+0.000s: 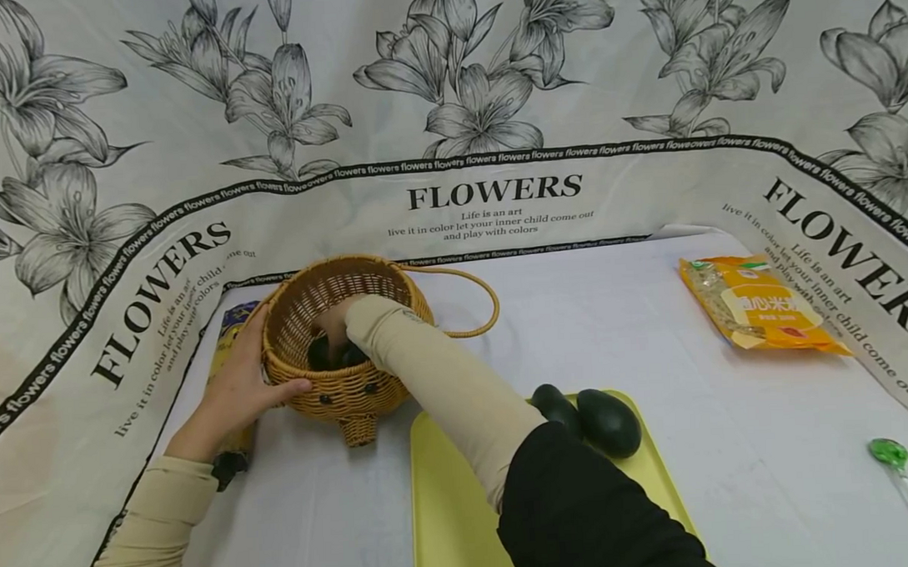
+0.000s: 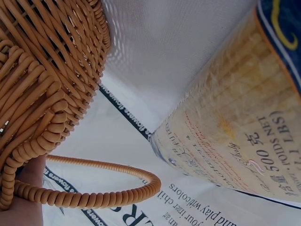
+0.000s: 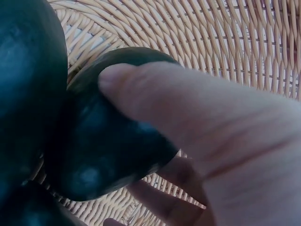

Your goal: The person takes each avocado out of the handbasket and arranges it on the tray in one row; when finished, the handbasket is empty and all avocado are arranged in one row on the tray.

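Note:
A wicker basket [image 1: 386, 386], tilted so that its mouth faces me, stands at the left of the table. My left hand [image 1: 236, 391] grips its rim on the left side, thumb at the front. Inside the basket is my right hand [image 1: 335, 323], partly hidden by its sleeve in the head view. The right wrist view shows its thumb on top of a dark green avocado [image 3: 94, 155] and the fingers curled beneath. More avocados [image 3: 28, 89] lie beside that one in the basket. Two avocados [image 1: 609, 422] sit on the yellow tray [image 1: 447, 517].
A spaghetti pack [image 2: 235, 127] lies left of the basket, behind my left hand. The basket's loop handle [image 1: 492, 303] sticks out to the right. On the table's right are an orange snack bag [image 1: 763, 306] and a green lollipop [image 1: 889, 452].

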Demonstrator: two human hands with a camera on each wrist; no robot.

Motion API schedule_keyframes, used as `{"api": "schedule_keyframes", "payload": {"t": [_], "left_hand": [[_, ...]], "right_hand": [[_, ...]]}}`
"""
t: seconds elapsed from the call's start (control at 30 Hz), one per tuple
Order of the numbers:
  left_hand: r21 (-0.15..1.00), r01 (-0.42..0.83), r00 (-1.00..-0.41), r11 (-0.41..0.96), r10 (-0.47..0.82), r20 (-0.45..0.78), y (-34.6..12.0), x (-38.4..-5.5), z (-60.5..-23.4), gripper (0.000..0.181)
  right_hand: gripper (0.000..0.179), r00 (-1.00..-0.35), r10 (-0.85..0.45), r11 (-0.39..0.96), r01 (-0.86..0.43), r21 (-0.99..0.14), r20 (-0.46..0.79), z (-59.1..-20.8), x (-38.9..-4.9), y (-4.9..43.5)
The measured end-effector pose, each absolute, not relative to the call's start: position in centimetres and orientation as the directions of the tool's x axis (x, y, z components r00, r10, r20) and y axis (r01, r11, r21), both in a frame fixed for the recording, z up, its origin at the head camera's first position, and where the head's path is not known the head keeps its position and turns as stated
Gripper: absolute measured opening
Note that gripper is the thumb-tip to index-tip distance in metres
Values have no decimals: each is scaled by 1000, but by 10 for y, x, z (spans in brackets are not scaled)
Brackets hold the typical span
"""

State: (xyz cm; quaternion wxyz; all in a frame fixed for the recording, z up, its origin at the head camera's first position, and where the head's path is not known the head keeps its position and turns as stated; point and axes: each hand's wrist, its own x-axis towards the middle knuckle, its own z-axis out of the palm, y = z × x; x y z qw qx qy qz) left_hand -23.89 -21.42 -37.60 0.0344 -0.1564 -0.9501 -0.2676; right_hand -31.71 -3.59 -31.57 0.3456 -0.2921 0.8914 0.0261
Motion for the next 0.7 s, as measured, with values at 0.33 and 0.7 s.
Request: {"api": "schedule_keyframes", "payload": {"t": [0.33,0.7], "left_hand": [[505,308,-951,807,274,143,-214,-238,-376,120],[511,299,-953,806,273,129,-215,-239,-375,119]], "right_hand": [[79,-609,-466,852,-504,-141,-642,-317,-317,-39],[78,-627,-452,868,-474,-150,-635,-314,-313,-35]]}}
